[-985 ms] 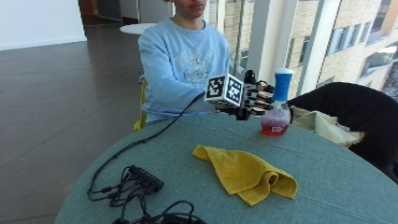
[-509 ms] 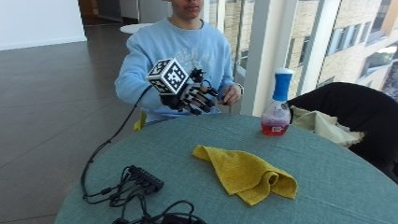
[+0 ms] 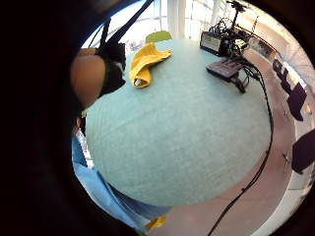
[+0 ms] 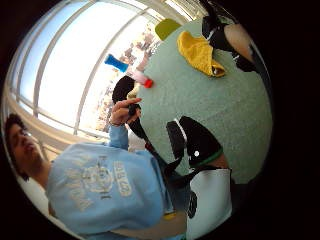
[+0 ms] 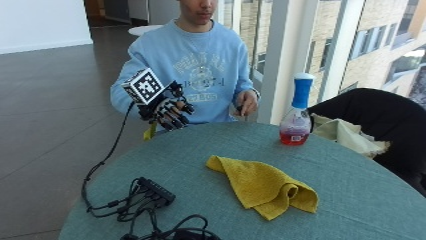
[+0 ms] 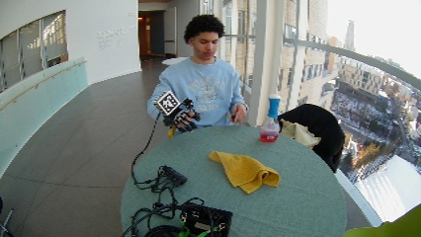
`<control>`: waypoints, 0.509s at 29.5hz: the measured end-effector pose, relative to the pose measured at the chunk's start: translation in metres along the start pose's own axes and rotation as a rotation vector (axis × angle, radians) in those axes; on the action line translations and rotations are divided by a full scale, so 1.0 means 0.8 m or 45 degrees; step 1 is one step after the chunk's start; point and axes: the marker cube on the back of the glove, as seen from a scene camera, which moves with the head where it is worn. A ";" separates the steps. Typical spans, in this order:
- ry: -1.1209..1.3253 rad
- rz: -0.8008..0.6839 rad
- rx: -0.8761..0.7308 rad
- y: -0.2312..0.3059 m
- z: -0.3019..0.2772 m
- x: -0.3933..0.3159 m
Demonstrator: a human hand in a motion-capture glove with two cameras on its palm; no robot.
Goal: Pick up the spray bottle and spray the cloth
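Beside the table's near edge (image 5: 133, 165), on the person's side, we note the gloved right hand (image 5: 166, 107) raised in the air, fingers loosely curled and grasping nothing. We take the cloth (image 5: 263, 185) as our landmark: a crumpled yellow heap lying about mid-table. The spray bottle (image 5: 296, 117) stands upright beyond the cloth, toward the window, well apart from the hand (red liquid low in it, blue head on top). The bare hand (image 5: 246, 102) rests near the table edge behind the cloth. Our reading: the pick-up step is not yet done. The next move calls for a reach past the cloth to the bottle's neck, with a finger on the trigger and the nozzle turned back at the cloth.
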 end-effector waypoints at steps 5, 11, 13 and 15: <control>0.010 -0.012 -0.023 0.008 0.006 0.006; 0.054 -0.003 -0.006 0.013 0.007 0.002; 0.055 -0.010 0.002 0.012 0.007 0.002; 0.055 -0.009 0.009 0.012 0.007 0.002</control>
